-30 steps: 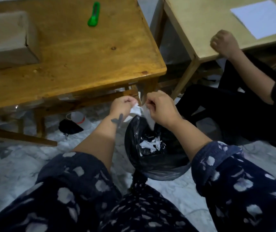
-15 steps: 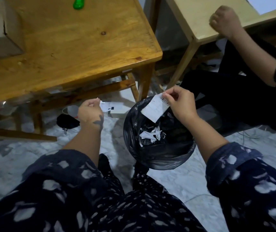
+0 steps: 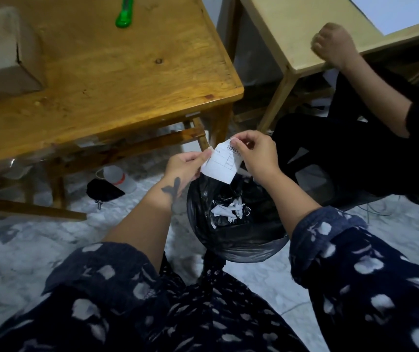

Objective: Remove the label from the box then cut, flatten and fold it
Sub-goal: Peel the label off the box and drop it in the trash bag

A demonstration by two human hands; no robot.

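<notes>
A white label (image 3: 221, 162) with a barcode and printed lines hangs over a bin lined with a black bag (image 3: 236, 240). My left hand (image 3: 185, 166) pinches its left edge. My right hand (image 3: 254, 153) pinches its top right corner by the barcode. Torn white paper scraps (image 3: 227, 210) lie inside the bag. The cardboard box (image 3: 2, 57) stands at the left on the wooden table (image 3: 117, 80). A green cutter (image 3: 125, 13) lies at the table's far side.
A second, paler table (image 3: 297, 29) with a white sheet (image 3: 396, 11) stands at the right. Another person's fist (image 3: 332, 44) rests on its edge, and their dark legs fill the right. A plastic bottle (image 3: 119, 177) and a black pouch (image 3: 104, 191) lie on the marble floor under the wooden table.
My left hand, which had swung out left away from the bin, came back and took the label's left edge. Both hands now hold the label; before, only the right did.
</notes>
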